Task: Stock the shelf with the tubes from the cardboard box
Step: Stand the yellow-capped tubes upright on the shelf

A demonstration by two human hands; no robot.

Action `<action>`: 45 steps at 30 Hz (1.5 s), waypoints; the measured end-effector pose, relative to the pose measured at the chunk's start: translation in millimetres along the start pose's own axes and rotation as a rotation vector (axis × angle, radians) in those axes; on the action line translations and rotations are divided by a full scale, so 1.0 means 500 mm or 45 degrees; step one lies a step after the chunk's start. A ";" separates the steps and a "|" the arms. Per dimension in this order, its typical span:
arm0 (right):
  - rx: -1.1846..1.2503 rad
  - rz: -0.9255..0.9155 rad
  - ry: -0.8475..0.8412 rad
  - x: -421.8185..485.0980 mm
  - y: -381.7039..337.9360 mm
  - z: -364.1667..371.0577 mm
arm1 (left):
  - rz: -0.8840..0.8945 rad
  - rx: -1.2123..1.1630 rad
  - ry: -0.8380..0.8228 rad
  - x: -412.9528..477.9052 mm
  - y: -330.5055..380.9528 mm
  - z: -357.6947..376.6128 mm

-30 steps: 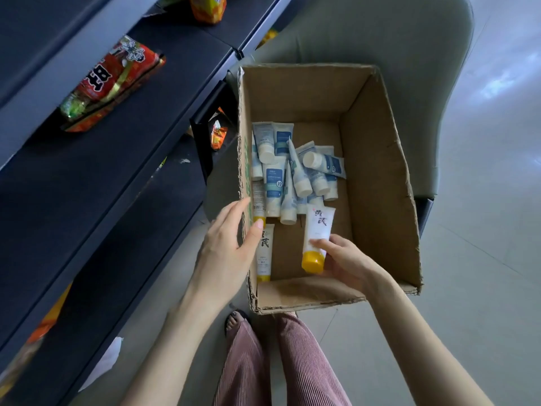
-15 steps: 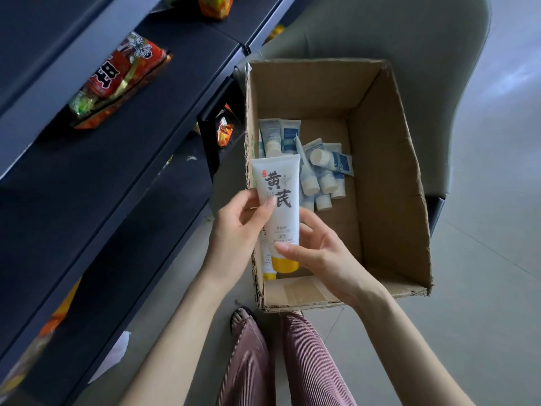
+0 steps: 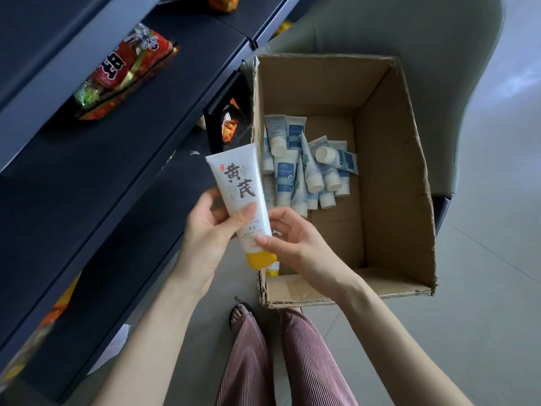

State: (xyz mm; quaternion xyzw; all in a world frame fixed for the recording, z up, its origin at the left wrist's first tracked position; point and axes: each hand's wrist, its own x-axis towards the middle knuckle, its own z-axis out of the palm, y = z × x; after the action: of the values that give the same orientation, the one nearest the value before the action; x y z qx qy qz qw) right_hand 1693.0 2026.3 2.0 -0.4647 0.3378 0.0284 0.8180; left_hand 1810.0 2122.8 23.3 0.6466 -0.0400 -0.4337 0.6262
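A white tube with a yellow cap (image 3: 240,191) and black characters is held upright, cap down, over the left wall of the open cardboard box (image 3: 393,171). My left hand (image 3: 209,232) grips its middle, thumb across the front. My right hand (image 3: 295,244) pinches its lower end just above the cap. Several small blue-and-white tubes (image 3: 304,168) lie piled on the box floor. Another yellow-capped tube (image 3: 272,269) peeks out behind the held one. The dark shelf (image 3: 96,174) runs along the left.
A red snack bag (image 3: 123,71) lies on the shelf; orange packets (image 3: 229,124) sit lower down and at the far left edge. A grey-green chair (image 3: 380,27) stands behind the box. My striped trousers and a sandalled foot (image 3: 240,313) are below.
My right hand lifted the yellow-capped tube out of the box. My left hand left the box wall and took hold of the tube, which has shifted left toward the shelf.
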 end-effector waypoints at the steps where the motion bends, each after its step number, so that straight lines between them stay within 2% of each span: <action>1: 0.009 0.019 -0.015 0.006 0.002 -0.005 | -0.007 -0.031 0.026 -0.001 -0.001 -0.006; 4: -0.054 0.112 0.058 0.021 0.015 -0.037 | -0.010 -0.052 0.100 -0.004 -0.006 -0.030; 9: -0.546 0.379 0.200 0.063 0.110 -0.110 | -0.048 -0.039 0.150 -0.008 -0.016 -0.061; 13: -0.612 0.643 0.329 0.110 0.184 -0.119 | -0.062 -0.022 0.164 -0.010 -0.027 -0.071; 17: -0.672 0.769 0.348 0.154 0.214 -0.105 | -0.074 -0.002 0.160 -0.011 -0.037 -0.072; 23: -0.496 0.764 0.482 0.176 0.254 -0.112 | -0.080 0.007 0.171 -0.007 -0.045 -0.077; 27: -0.355 0.804 0.437 0.184 0.269 -0.116 | -0.063 0.009 0.184 -0.001 -0.043 -0.082; 36: -0.386 0.760 0.405 0.191 0.279 -0.108 | -0.053 0.017 0.192 0.009 -0.043 -0.074; 40: -0.207 0.685 0.513 0.190 0.276 -0.119 | -0.044 0.022 0.181 0.006 -0.040 -0.072; 45: -0.074 0.617 0.544 0.180 0.267 -0.117 | -0.038 0.044 0.176 -0.004 -0.037 -0.077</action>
State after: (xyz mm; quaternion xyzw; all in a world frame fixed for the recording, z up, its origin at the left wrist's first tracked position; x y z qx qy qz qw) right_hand 1683.5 2032.2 -169.1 -0.3892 0.6017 0.1339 0.6845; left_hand 1823.2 2157.7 2.5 0.6863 0.0055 -0.3965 0.6097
